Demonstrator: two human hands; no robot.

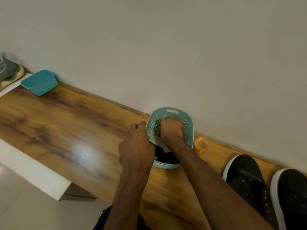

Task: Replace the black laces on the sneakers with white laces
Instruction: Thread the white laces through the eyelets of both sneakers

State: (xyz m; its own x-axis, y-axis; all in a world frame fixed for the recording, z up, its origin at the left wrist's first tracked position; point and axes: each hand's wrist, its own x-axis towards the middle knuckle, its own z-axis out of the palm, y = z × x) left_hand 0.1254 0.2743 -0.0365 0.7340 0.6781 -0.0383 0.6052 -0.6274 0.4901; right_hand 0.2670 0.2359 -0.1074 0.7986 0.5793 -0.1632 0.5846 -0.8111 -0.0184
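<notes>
Left hand [136,147] grips the pale-blue perforated plastic basket [182,113] at the wooden bench's [74,130] back edge; right hand [171,130] curls inside on I can't tell what, likely hunting white laces.

The wooden tabletop [74,130] carries two black sneakers [245,178] [292,200] at its right end, one perforated blue basket [189,123] and one orange cup [201,144] along its back edge, and one blue tub [39,83] at its far left corner. One grey sneaker [8,68] sits beyond the left end. Two hands show: left hand [136,146], right hand [172,130].
</notes>
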